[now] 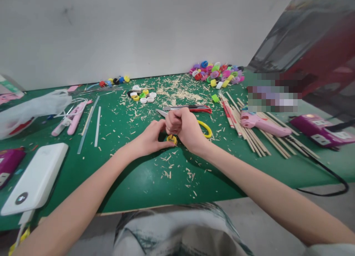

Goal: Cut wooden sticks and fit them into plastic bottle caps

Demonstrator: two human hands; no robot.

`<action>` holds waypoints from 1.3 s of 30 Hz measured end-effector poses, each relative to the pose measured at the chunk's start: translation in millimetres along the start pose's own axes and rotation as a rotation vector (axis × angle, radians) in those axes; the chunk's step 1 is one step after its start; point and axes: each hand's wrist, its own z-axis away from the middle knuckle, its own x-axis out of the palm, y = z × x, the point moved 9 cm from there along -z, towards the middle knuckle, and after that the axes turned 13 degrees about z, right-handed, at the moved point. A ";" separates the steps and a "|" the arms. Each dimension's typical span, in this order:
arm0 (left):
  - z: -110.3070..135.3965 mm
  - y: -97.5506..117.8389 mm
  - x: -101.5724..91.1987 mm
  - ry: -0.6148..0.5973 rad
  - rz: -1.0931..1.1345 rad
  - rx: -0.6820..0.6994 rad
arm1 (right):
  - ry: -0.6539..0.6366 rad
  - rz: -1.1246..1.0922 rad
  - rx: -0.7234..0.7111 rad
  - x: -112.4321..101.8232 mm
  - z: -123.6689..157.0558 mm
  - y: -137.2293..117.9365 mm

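Note:
A yellow bottle cap (172, 139) lies on the green table in front of me, open side up. My left hand (155, 135) pinches it from the left, thumb along its near side. My right hand (184, 128) is closed in a fist right over the cap. A short, thin brownish tip shows between that fist and the cap; the rest of what it grips is hidden. Behind my right hand lie scissors with a yellow handle (205, 129), partly covered. Just beyond them is a utility knife with a red handle (201, 108).
Wood shavings (180, 91) litter the table. Bottle caps (142, 95) sit beyond my hands, with a colourful cap pile (216, 73) at the back. Wooden sticks (253, 139) and a pink glue gun (263, 125) lie right; glue sticks (97, 126) and a white power bank (36, 178) lie left.

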 end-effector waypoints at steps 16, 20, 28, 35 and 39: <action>-2.2 -0.9 1.6 -0.006 -0.045 -0.030 | -0.027 -0.192 0.006 -1.4 -1.4 9.4; 1.0 1.1 1.3 -0.034 -0.065 -0.047 | -0.049 -0.206 0.038 -2.9 -5.2 17.3; -0.4 50.6 -53.3 0.360 0.164 0.157 | -0.027 -0.114 0.013 -2.0 -8.3 20.5; -32.0 119.5 -28.9 0.211 0.159 0.266 | 0.070 0.124 -0.161 -0.3 -4.0 8.8; -50.6 106.8 -6.8 0.094 0.073 0.165 | 0.138 0.291 -0.152 -7.6 -0.6 9.2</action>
